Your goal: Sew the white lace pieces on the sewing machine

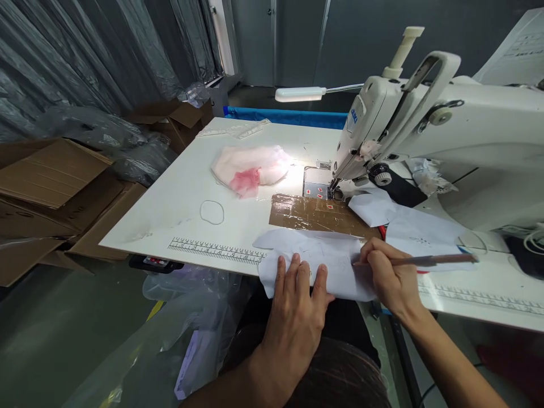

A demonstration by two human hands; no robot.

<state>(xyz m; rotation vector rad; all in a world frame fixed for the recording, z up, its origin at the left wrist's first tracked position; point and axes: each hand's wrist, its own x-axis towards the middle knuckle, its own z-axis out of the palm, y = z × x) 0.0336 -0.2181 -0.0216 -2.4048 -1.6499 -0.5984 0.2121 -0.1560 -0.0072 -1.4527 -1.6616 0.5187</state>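
A crumpled white sheet [314, 249], paper or thin cloth, lies over the front edge of the sewing table. My left hand [300, 300] rests on it with fingers stretched out and spread, pressing on its lower left part. A long brown pencil [433, 260] is pinched in my right hand [389, 277], its back end pointing right. The pencil's front end meets the sheet near the right side, mostly hidden by my fingers. Faint marks show on the sheet. Another white piece [419, 226] with small dark marks lies to the right, beyond my right hand.
A white sewing machine [374, 119] stands at the right, its needle above the metal plate [314, 184]. Brown tape [297, 214] covers the table [170, 198] before it. Pink fabric [250, 167] and an elastic loop [211, 212] lie left. Cardboard boxes [51, 175] stand beyond.
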